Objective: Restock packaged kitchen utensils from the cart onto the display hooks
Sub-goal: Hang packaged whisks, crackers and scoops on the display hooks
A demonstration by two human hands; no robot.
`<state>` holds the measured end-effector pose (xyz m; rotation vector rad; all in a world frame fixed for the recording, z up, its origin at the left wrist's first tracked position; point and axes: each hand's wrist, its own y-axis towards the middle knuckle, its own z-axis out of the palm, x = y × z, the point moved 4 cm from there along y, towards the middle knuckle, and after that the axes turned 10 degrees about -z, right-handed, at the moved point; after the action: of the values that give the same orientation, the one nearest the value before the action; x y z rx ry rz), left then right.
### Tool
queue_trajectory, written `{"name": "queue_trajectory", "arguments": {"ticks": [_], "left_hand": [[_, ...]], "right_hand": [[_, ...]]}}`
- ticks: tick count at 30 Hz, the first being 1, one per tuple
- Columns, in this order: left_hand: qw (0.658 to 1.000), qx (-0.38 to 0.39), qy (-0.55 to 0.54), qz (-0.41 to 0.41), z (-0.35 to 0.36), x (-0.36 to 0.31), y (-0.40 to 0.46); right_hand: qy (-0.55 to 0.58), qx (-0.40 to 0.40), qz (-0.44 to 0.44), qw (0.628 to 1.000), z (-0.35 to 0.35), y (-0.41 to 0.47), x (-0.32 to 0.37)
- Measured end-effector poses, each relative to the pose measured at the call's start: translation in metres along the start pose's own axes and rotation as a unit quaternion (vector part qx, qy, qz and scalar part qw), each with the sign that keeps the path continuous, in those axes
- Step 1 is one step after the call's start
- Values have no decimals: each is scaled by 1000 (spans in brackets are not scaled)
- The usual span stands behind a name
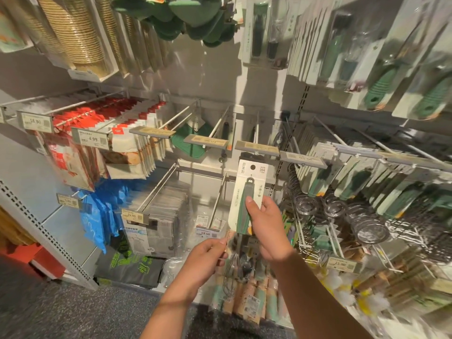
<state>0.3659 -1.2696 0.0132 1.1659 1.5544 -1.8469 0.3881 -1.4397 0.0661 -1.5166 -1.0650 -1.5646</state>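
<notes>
Two hands work before a white store display wall hung with rows of hooks and price tags. The right hand (pixel 265 226) holds a carded whisk package (pixel 247 192) upright, thumb pressed on its green handle, the card's top just below a grey price tag (pixel 256 148). The left hand (pixel 208 255) pinches the package's lower edge. Red-and-white packets (pixel 97 123) hang left, green-handled utensils (pixel 381 89) right; speckled grey floor (pixel 61 314) lies below.
</notes>
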Motion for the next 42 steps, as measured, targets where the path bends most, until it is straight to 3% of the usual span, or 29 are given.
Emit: {"name": "queue_trajectory", "arguments": {"ticks": [18, 28, 32, 36, 42], "left_hand": [[995, -65, -61, 37, -21, -15, -6], [998, -36, -43, 11, -45, 8, -12], [999, 40, -17, -14, -29, 22, 0], [994, 91, 68, -10, 25, 35, 4], [968, 177, 180, 2, 119, 52, -21]], "right_hand": [[-77, -34, 105, 991, 3, 61, 8], [-127, 73, 282, 948, -4, -15, -47], [-41, 3, 292, 956, -22, -53, -66], [-27, -111, 258, 959, -67, -101, -71], [-3, -281, 266, 922, -143, -204, -77]]}}
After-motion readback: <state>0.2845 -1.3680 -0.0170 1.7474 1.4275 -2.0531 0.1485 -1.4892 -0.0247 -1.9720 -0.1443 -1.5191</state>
